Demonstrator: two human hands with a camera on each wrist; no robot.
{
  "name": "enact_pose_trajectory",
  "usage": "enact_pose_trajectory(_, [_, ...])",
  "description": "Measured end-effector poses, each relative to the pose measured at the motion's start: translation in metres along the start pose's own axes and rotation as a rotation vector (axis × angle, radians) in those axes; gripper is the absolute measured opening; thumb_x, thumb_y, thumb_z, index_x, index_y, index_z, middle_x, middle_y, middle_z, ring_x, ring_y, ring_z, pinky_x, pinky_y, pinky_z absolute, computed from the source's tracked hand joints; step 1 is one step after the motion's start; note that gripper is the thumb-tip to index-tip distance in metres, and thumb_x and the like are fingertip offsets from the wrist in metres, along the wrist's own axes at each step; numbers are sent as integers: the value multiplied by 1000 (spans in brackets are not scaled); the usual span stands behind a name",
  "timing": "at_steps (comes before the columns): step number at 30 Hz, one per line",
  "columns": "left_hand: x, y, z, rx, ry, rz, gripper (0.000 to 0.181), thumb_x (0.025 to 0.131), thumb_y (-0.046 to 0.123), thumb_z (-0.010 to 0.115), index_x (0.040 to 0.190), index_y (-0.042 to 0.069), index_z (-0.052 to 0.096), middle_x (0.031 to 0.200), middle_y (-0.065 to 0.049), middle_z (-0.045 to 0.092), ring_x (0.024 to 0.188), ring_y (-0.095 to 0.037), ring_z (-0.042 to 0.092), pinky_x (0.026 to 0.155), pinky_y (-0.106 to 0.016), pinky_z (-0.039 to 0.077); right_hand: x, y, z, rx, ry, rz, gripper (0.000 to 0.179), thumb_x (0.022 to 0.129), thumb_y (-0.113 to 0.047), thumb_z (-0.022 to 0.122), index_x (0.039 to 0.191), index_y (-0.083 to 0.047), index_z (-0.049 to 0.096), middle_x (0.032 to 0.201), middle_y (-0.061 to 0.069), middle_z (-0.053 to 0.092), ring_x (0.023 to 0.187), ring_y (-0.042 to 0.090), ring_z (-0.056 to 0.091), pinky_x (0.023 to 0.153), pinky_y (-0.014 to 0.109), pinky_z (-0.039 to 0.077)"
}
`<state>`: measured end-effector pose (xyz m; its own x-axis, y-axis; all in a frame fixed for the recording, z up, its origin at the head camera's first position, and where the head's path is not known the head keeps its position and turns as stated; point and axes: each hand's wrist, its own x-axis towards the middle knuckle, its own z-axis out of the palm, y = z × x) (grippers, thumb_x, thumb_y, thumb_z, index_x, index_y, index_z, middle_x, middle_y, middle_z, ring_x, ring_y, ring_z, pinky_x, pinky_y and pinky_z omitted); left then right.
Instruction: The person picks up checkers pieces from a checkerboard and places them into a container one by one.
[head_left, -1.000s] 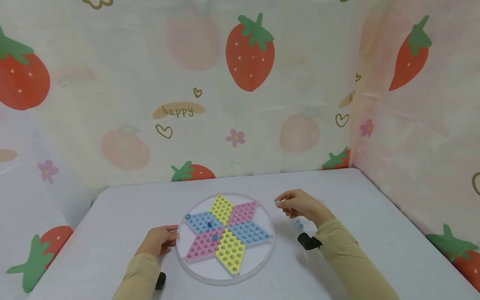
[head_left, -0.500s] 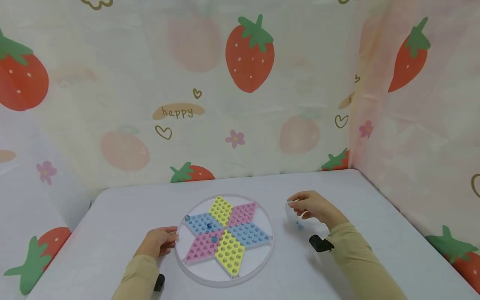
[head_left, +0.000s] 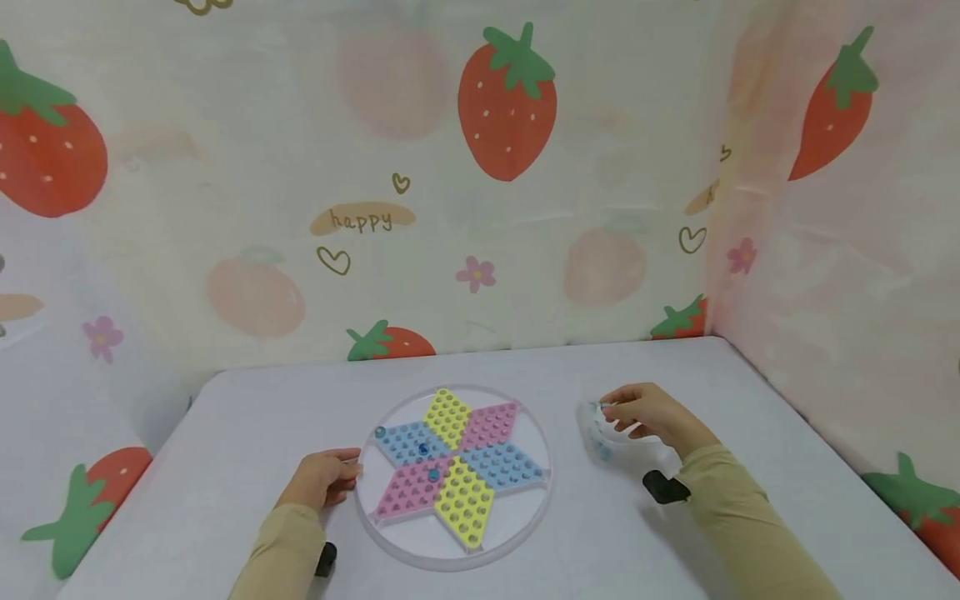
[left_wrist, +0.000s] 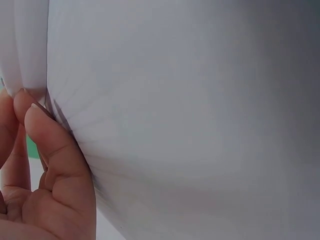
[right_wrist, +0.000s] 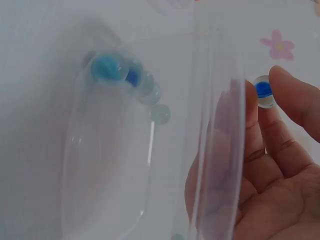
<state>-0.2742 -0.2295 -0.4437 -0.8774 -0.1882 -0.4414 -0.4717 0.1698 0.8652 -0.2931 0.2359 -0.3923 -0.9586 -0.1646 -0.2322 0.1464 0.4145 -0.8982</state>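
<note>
My right hand (head_left: 651, 415) pinches a clear glass marble (right_wrist: 264, 91) with a blue swirl between thumb and fingertip. It is at the clear plastic box (right_wrist: 102, 165), where several more marbles (right_wrist: 109, 68) lie gathered at one end. A round Chinese checkers board (head_left: 517, 533) with a yellow, pink and blue star lies flat on the table. Three blue marbles (head_left: 433, 475) sit in its left half, two on the blue point and one on the pink. At the board's left rim, my left hand (head_left: 321, 479) holds the edge with thumb and fingers.
The table (head_left: 285, 408) has a white cover. Behind it and to the right hang curtains (head_left: 510, 225) printed with strawberries, and the box stands to the right of the board.
My right hand has moved right, away from the board, bringing the marble to the clear box. My left hand stays at the board's rim, and the marbles on the board have not moved.
</note>
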Motion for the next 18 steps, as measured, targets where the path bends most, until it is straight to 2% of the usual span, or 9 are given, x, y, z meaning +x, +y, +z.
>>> enact_pose_trajectory(7, [1,0,0,3,-4,7,45,90,-1,63,132,-8,51,64,3,59,54,-8,54,51,-19,45,6,10,-4,-22,52,78,42,91,-8,65,127,10,55,89,3,66,76,17,60,64,29,49])
enact_pose_trajectory(18, [-2,4,2,12,-6,8,45,91,-1,62,133,-9,50,68,3,61,54,-8,53,52,-18,45,25,24,-6,-13,80,176,36,92,-8,65,123,9,58,86,3,65,76,18,60,68,30,49])
